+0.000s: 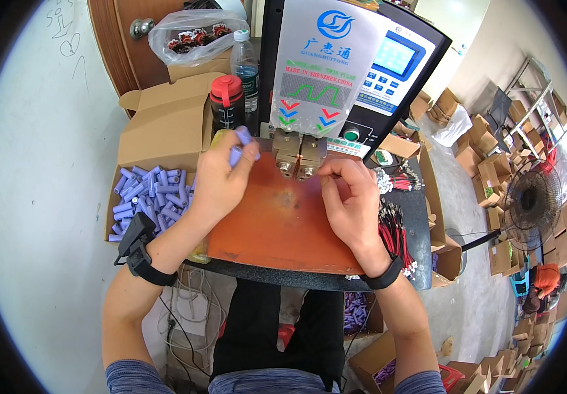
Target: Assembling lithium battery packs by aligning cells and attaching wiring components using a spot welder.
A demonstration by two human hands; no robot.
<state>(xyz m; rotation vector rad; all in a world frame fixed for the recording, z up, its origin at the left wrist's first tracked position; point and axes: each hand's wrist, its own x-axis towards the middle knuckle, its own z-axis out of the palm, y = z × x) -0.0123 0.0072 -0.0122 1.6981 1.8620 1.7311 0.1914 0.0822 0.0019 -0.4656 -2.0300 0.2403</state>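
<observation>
My left hand [218, 174] is closed around a purple cylindrical battery cell [243, 136], held up left of the metal welding tips [298, 157]. There seems to be a second purple piece under the first, partly hidden by my fingers. My right hand [352, 200] is on the other side of the tips, with thumb and forefinger pinched beside them. Whatever lies in that pinch is too small to make out. The tips belong to a spot welder [326, 79] with a small lit screen. Below both hands lies an orange mat [263, 230].
An open cardboard box [162, 125] of loose purple cells [152, 194] stands at the left. Behind my left hand are a red-lidded bottle [227, 102] and a clear bottle [246, 72]. Red and black wire leads [395, 240] lie at the right. A fan [531, 202] stands farther off.
</observation>
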